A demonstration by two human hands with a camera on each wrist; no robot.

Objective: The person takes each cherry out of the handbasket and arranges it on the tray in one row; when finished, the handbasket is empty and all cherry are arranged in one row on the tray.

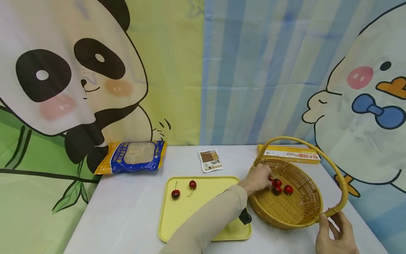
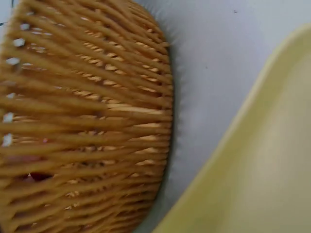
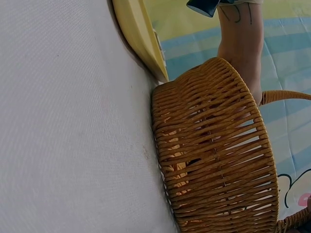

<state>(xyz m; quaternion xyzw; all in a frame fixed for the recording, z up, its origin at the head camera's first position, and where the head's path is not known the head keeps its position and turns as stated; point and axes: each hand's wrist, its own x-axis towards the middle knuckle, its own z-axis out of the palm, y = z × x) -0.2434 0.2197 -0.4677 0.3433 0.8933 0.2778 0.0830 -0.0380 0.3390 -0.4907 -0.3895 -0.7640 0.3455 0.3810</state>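
Observation:
A round wicker basket (image 1: 285,215) with an arched handle stands tilted at the right in the head view. Over its left rim reaches my left hand (image 1: 259,176), its fingertips at a red cherry (image 1: 271,181) that they partly hide and seem to pinch. More cherries (image 1: 288,189) lie beside it in the basket. At the near right, my right hand (image 1: 336,234) grips the rim by the handle's foot between thumb and fingers. Both wrist views show the basket's woven side (image 2: 92,111) from close by; neither shows my fingers clearly.
Left of the basket lies a yellow tray (image 1: 165,211) holding a dark cherry (image 1: 175,194) and a red cherry (image 1: 192,184), both with stems. Behind are a blue and yellow food bag (image 1: 136,157), a small white packet (image 1: 210,160) and a yellow box (image 1: 291,154).

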